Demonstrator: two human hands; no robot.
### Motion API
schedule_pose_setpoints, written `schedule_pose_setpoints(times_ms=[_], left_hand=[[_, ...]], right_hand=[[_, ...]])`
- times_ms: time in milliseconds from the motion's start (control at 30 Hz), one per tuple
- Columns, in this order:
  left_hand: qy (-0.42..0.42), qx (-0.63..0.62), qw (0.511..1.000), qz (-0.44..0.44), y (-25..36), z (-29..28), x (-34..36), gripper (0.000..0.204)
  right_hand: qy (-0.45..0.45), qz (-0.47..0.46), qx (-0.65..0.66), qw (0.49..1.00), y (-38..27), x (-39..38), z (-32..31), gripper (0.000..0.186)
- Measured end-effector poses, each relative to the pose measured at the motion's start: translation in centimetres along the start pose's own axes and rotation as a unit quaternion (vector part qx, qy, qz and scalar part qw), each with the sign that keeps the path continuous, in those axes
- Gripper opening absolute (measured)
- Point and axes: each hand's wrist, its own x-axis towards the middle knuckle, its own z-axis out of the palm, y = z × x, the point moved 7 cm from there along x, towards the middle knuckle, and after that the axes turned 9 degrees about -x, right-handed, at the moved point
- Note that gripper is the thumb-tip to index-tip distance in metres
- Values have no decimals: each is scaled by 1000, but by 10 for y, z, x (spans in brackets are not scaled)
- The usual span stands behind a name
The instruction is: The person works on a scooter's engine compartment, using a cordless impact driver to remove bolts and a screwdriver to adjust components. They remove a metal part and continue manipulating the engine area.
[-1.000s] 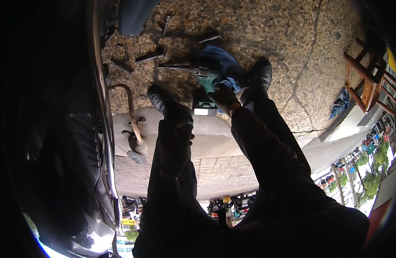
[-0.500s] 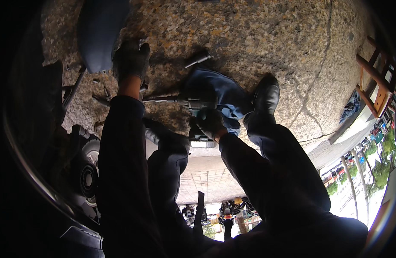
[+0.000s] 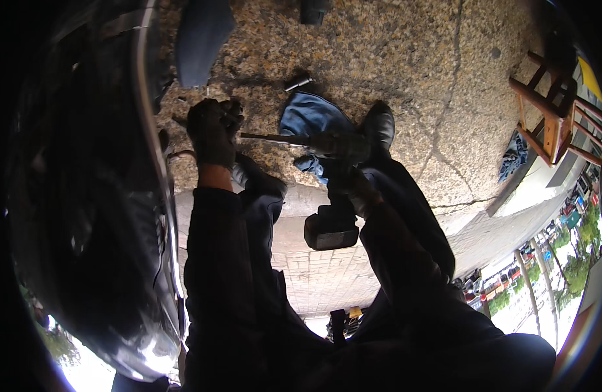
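Observation:
My right hand (image 3: 361,193), in a dark glove, is wrapped round the grip of a cordless impact wrench (image 3: 340,147). Its thick battery (image 3: 330,232) hangs below, and a long thin shaft (image 3: 271,138) points left toward my other hand. My left hand (image 3: 213,130), gloved too, is held above the ground with its fingers curled in. Whatever they hold, if anything, is too dark to make out. A shiny metal socket (image 3: 298,83) lies on the ground beyond a crumpled blue cloth (image 3: 314,114). The wrench is above that cloth's near part.
A dark glossy vehicle panel (image 3: 85,163) with a bright edge fills the left side. My black shoe (image 3: 379,124) stands right of the cloth. Wooden stools (image 3: 546,124) are at the far right. A dark blue flap (image 3: 203,42) and a dark block (image 3: 313,12) are at the far side.
My right hand has lifted the impact wrench off the cloth and turned it, so its battery now shows. My left hand has come away from the small parts on the ground. The view has shifted.

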Motion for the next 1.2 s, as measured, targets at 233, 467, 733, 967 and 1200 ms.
schedule_pose_setpoints(times_ms=[233,467,733,967,1200], left_hand=[[-18,-302,953,-31,55,39,-138,15],[25,-384,913,139,146,110,-274,16],[-18,-371,872,319,276,91,-352,28],[-71,-520,737,427,383,87,-469,6],[71,-557,718,411,405,74,-593,8]], right_hand=[[-61,-73,30,995,-64,-158,-1,28],[-118,-123,-73,983,-144,-273,44,28],[-199,-214,-192,937,-241,-365,118,28],[-244,-267,-281,889,-280,-435,171,28],[-297,-282,-262,874,-281,-497,221,36]])
